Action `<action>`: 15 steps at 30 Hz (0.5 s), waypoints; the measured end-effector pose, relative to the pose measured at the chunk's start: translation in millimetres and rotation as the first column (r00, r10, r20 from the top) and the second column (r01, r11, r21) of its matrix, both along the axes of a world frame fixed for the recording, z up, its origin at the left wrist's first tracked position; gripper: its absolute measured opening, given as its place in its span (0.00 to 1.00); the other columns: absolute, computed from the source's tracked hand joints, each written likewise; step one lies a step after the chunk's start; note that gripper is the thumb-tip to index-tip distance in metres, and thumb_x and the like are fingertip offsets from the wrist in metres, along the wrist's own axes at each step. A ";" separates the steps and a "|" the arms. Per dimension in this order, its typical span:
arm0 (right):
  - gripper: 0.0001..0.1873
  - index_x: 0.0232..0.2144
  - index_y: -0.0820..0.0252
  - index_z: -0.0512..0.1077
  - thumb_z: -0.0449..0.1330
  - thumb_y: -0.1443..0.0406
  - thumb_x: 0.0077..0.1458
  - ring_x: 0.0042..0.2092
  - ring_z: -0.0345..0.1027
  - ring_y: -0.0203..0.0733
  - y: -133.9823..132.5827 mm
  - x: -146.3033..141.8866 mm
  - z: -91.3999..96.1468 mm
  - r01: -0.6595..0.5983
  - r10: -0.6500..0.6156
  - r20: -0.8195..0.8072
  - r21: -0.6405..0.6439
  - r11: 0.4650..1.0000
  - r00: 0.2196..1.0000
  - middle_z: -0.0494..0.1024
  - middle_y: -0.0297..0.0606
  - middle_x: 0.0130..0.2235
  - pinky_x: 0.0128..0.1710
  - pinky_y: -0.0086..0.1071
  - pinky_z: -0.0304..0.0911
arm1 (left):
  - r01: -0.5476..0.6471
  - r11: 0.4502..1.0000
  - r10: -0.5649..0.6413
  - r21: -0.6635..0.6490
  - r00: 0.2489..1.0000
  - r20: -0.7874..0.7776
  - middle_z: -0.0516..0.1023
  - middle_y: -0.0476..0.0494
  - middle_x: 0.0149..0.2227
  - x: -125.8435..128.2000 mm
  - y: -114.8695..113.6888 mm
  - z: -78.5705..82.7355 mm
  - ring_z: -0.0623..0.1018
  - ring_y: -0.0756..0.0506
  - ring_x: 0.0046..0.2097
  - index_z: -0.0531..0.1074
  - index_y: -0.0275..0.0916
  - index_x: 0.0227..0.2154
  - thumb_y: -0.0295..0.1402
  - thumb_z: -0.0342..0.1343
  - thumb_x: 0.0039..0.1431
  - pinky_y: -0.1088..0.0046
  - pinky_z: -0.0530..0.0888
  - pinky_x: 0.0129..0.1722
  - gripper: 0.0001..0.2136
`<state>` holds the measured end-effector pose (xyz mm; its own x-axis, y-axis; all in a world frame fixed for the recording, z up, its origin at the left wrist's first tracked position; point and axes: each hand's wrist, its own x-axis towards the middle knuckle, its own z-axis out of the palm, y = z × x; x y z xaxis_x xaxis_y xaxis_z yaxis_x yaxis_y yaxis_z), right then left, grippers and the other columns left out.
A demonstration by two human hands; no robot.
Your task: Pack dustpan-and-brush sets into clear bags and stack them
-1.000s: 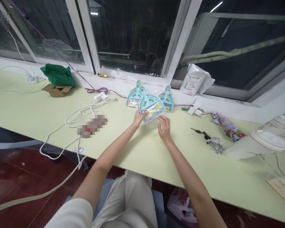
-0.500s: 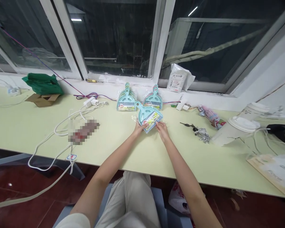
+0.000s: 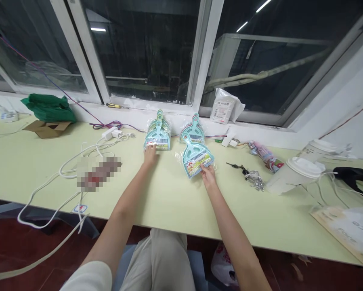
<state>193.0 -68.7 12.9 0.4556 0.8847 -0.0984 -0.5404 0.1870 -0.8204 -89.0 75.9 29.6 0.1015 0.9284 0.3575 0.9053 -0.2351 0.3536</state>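
My right hand (image 3: 208, 173) grips the lower right edge of a light-blue mini dustpan-and-brush set (image 3: 197, 157) in clear wrapping with a printed label. The set is tilted above the table, its handle pointing to the window. My left hand (image 3: 150, 155) reaches to the lower left of a stack of similar dustpan sets (image 3: 157, 135), its fingers stretched out against the front set. Behind the held set stands another stack of dustpan sets (image 3: 194, 128), partly covered by it.
On the pale table (image 3: 169, 202), white cables (image 3: 68, 165) and a pixelated object (image 3: 98, 174) lie left. Keys (image 3: 254, 180), paper cups (image 3: 296, 173) and a printed bag (image 3: 347, 230) are right. A green bag (image 3: 49, 107), a cardboard box (image 3: 48, 128) and a white package (image 3: 225, 107) sit by the window.
My left hand has let go of the dustpan set and moved left to the left stack. My right hand keeps the set, now turned more upright and slightly to the right.
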 end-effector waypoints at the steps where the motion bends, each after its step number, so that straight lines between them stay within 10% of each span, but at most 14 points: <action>1: 0.26 0.36 0.53 0.73 0.73 0.66 0.30 0.42 0.76 0.41 1.5 -0.5 -1.0 0.003 -0.003 0.006 -0.003 1.000 1.000 0.81 0.32 0.39 0.43 0.35 0.73 | -0.037 0.999 0.036 -0.012 0.998 -0.044 0.67 0.32 0.54 -6.9 12.6 -1.1 0.67 0.34 0.57 0.65 0.39 0.54 0.34 0.59 0.56 0.57 0.66 0.53 0.23; 7: 0.24 0.35 0.54 0.74 0.74 0.63 0.30 0.41 0.76 0.42 12.8 -3.0 -6.2 -0.024 0.025 0.059 -0.019 1.000 0.998 0.82 0.33 0.37 0.42 0.35 0.73 | -0.038 0.999 0.040 0.023 0.995 -0.094 0.71 0.35 0.46 -3.2 76.8 -6.8 0.71 0.37 0.51 0.70 0.38 0.40 0.37 0.55 0.58 0.62 0.69 0.48 0.10; 15: 0.23 0.37 0.56 0.75 0.74 0.61 0.35 0.42 0.75 0.42 19.6 -4.0 -6.8 -0.050 0.055 0.092 -0.049 0.998 0.994 0.82 0.36 0.40 0.43 0.36 0.72 | -0.206 0.975 0.209 0.083 0.978 -0.028 0.67 0.28 0.52 31.0 146.3 -10.0 0.66 0.34 0.57 0.66 0.35 0.48 0.27 0.46 0.60 0.55 0.69 0.50 0.14</action>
